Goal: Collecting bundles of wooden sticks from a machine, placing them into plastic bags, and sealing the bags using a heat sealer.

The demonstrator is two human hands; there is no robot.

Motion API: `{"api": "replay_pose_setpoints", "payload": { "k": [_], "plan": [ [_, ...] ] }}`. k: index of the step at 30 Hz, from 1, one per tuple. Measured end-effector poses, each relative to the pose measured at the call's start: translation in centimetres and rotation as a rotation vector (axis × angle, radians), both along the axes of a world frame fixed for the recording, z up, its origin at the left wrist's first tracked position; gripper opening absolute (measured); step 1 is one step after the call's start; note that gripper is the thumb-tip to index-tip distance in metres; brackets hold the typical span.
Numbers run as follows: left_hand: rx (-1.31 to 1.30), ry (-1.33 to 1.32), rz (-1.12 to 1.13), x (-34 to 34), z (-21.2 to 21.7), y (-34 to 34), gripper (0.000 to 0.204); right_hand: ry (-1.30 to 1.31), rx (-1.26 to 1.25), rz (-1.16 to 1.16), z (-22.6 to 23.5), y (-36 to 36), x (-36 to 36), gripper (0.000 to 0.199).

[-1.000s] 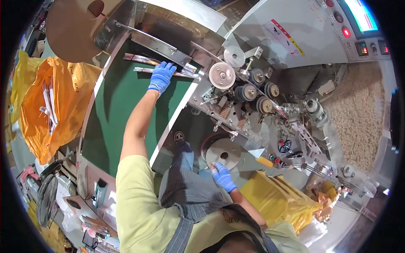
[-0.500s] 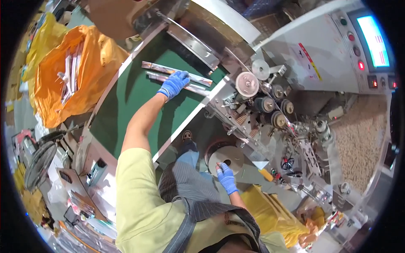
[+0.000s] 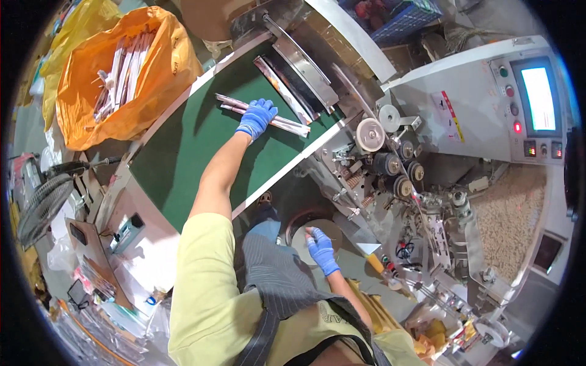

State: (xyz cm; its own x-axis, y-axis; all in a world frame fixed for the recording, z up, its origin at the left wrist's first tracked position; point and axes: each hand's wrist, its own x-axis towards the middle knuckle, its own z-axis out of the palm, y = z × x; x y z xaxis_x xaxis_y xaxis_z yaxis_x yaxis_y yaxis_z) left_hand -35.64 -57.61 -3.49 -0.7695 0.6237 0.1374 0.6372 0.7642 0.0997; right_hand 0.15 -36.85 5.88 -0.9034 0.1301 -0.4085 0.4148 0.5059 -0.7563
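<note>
My left hand (image 3: 257, 118), in a blue glove with bare fingertips, is closed over a pair of long narrow printed packets (image 3: 293, 126) on the green conveyor belt (image 3: 198, 160). The packets lie side by side, their ends sticking out on both sides of the glove. Beyond them another long flat packet (image 3: 282, 90) lies slanted beside the metal guard of the machine outlet. My right hand (image 3: 322, 252), gloved the same way, hangs low in front of me over a round grey roll (image 3: 299, 239). Its fingers are loosely apart, and nothing shows in them.
Left of the belt an orange sack (image 3: 162, 82) holds several similar long packets. A machine with rollers (image 3: 386, 163) and a control cabinet with a lit screen (image 3: 539, 97) stands right. Small pale pieces fill a hopper (image 3: 510, 213). A black fan (image 3: 46, 207) stands far left.
The far packet has swung from lying along the held ones to a steeper slant near the metal guard. My left hand stays on its packets. The whole view has shifted a little.
</note>
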Motion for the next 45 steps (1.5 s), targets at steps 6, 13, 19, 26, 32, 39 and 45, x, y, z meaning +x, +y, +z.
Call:
{"api": "replay_pose_setpoints", "payload": {
  "k": [6, 13, 19, 26, 32, 39, 45],
  "plan": [
    [-0.026, -0.236, -0.421, 12.6, 5.8, 4.1, 0.008, 0.320, 0.613, 0.257, 7.7, -1.4, -6.5, 0.070],
    [0.640, -0.122, 0.124, 25.3, 18.0, 6.7, 0.048, 0.021, -0.143, -0.174, 5.0, -0.9, -2.7, 0.018],
    [1.341, -1.556, 0.307, 35.2, 18.5, 7.1, 0.045, -0.427, -1.186, -0.514, 9.3, -3.5, 5.4, 0.028],
    [1.323, -1.693, 0.497, 41.2, 25.0, 6.7, 0.022, -0.002, -0.548, -0.079, 15.6, 6.4, 6.1, 0.021],
    [1.130, -1.499, 0.251, 44.8, 29.1, 7.5, 0.018, 0.241, -0.505, -0.165, 23.3, 10.3, 5.1, 0.014],
    [1.219, -1.898, 0.206, 46.1, 31.7, 4.6, 0.047, 0.371, -0.416, 0.153, 25.1, 12.6, 3.5, 0.014],
    [1.455, -1.810, 0.357, 45.4, 31.7, 1.4, 0.032, 0.673, -0.099, 0.275, 24.7, 6.7, -0.3, 0.014]
  ]
}}
